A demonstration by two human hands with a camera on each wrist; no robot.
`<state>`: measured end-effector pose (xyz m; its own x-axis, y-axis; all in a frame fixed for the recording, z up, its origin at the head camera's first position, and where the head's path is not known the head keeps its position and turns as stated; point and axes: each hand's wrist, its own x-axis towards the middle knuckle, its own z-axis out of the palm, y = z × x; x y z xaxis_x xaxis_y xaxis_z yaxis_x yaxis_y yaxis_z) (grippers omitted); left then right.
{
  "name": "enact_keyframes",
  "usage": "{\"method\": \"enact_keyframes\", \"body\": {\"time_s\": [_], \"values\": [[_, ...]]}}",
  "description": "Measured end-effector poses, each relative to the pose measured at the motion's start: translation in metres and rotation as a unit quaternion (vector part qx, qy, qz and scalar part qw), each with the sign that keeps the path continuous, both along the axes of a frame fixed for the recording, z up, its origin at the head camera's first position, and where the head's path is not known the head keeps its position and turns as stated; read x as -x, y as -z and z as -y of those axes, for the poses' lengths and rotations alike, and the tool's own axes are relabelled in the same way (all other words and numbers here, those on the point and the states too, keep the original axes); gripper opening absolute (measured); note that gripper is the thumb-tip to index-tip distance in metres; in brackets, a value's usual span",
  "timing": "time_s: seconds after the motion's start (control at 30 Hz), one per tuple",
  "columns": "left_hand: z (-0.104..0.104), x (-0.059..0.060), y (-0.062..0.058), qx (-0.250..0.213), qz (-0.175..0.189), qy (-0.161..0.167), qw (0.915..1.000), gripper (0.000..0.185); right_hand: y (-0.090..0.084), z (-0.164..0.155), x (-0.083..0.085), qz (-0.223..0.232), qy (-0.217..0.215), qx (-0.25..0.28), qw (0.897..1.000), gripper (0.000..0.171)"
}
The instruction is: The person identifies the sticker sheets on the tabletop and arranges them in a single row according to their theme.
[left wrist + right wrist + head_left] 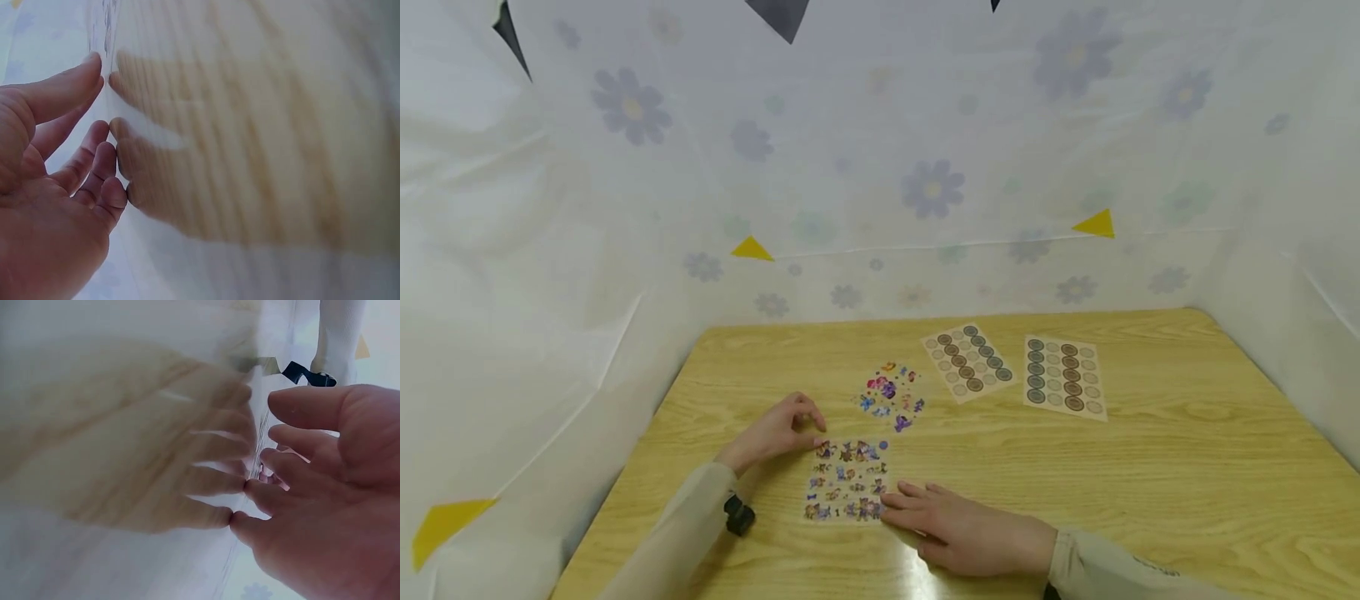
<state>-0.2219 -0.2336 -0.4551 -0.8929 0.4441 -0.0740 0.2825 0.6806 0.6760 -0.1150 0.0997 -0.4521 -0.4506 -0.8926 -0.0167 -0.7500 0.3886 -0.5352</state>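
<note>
Your left hand (778,433) and right hand (958,527) rest on the cartoon sticker sheet (847,481) — fingers relaxed, grip holding nothing — flat on the surface (1187,467), just before the colourful sticker sheet (891,396).

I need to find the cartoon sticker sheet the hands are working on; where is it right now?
In the head view the cartoon sticker sheet lies flat on the table's near left part, between the left hand and right hand, in front of a smaller colourful sheet.

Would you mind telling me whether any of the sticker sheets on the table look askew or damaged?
Nothing looks damaged. The left round-sticker sheet lies turned at an angle beside the straighter right one. The cartoon sheet lies flat between the left hand and right hand, which touch its edges.
</note>
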Motion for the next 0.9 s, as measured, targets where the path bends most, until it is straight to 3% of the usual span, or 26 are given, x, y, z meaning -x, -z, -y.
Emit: {"method": "enact_keyframes", "body": {"time_s": [0.1,0.27,0.43,0.7,0.9], "values": [[-0.002,0.001,-0.002,0.0,0.003,-0.003,1.0,0.008,-0.001,-0.002,0.002,0.025,0.028,0.021,0.999,0.054],[-0.009,0.004,-0.005,0.009,0.001,-0.002,1.0,0.01,-0.006,-0.007,0.014,0.05,0.114,0.046,0.991,0.052],[-0.02,0.01,-0.007,-0.001,0.013,-0.008,0.9999,0.02,-0.006,-0.019,0.045,0.027,0.179,0.064,0.981,0.05],[-0.041,0.022,-0.003,-0.027,-0.006,-0.062,0.9977,0.026,-0.007,-0.037,0.1,0.011,0.261,0.088,0.961,0.041],[-0.054,0.029,-0.002,-0.035,-0.02,-0.07,0.9967,0.029,-0.009,-0.039,0.125,-0.003,0.286,0.078,0.955,0.041]]}}
